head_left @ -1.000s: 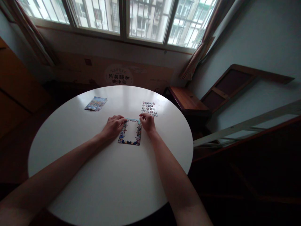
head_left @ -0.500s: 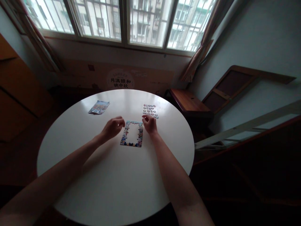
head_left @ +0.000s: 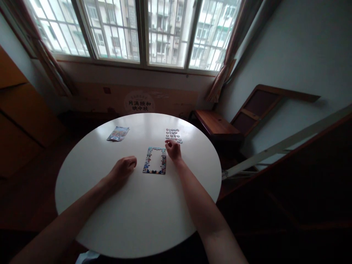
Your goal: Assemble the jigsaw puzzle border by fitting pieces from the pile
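Observation:
A jigsaw puzzle border (head_left: 146, 165) lies flat on the white round table (head_left: 132, 223), joined into a rectangle around a bare middle. To its left, my left hand (head_left: 125, 167) rests at the table with fingers curled into a loose fist; nothing shows in it. My right hand (head_left: 173, 149) is at the border's upper right corner, just below several loose puzzle pieces (head_left: 172, 132) laid out in rows. Its thumb and fingers are pinched together, and whatever may be between them is too small to make out.
A colourful printed packet or sheet (head_left: 118, 134) lies at the table's far left. Beyond the right far edge stands a wooden bench (head_left: 217, 123). A barred window (head_left: 165, 33) with curtains is at the back, and an orange cabinet (head_left: 19, 113) is at the left.
My left hand has drawn back from the border, leftward and toward me. The right hand stays near the border's upper right corner and the loose pieces. The camera view has shifted slightly.

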Demonstrator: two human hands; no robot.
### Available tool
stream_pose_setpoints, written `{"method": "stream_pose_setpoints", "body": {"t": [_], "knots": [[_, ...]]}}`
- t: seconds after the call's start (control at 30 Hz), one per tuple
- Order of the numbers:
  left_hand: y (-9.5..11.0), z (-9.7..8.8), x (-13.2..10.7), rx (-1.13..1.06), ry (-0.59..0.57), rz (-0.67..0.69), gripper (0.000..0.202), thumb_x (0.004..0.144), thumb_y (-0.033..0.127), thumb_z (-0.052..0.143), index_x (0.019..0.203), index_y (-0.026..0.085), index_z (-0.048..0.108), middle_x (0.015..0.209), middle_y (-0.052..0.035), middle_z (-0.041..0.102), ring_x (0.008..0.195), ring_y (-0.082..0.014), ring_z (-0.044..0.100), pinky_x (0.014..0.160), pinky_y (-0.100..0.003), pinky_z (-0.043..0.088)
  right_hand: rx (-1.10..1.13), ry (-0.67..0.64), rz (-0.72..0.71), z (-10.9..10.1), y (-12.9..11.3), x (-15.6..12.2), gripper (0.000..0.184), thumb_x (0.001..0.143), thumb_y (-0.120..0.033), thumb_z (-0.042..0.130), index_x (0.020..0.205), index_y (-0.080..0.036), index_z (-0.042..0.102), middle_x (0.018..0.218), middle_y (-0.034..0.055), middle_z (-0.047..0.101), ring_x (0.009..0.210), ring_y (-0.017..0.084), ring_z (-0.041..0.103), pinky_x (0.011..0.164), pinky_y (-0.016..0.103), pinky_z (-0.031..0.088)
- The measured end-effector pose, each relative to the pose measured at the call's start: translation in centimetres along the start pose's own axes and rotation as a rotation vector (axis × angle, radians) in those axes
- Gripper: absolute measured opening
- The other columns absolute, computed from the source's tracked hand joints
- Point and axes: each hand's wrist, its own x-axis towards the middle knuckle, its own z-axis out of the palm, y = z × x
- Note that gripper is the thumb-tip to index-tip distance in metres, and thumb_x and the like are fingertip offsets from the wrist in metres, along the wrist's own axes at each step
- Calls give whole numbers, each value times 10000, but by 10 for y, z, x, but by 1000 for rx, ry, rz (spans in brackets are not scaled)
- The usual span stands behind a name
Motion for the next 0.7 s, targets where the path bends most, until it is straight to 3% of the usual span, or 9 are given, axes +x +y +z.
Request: {"method": "stream_pose_setpoints", "body": {"t": [0.1,0.53,0.63,0.7], "knots": [[7,0,1,34,-50,0,200,798,176,392,608,191,452,629,-4,515,583,-135,463,583,-255,310,-12,3,0,-1,0,0,215,781,-171,514,851,-171,717,737,39,693,654,169,604,732,288,484],[5,-1,2,-59,-23,-18,179,740,142,395,599,192,494,574,1,513,567,-140,480,563,-241,332,-34,41,59,-2,2,1,220,808,-205,510,865,-168,720,657,13,662,620,162,610,708,277,478],[11,-13,-3,-29,-69,-2,176,707,116,378,571,194,459,513,13,448,512,-132,442,531,-244,299,-42,41,58,-1,4,2,218,801,-206,516,864,-168,721,635,3,647,604,158,599,705,273,476],[14,-28,-18,25,-136,96,183,717,117,386,560,195,439,498,19,426,480,-124,402,522,-252,279,-46,45,49,-1,5,2,220,797,-211,517,863,-164,722,631,3,642,599,156,591,702,273,472]]}}
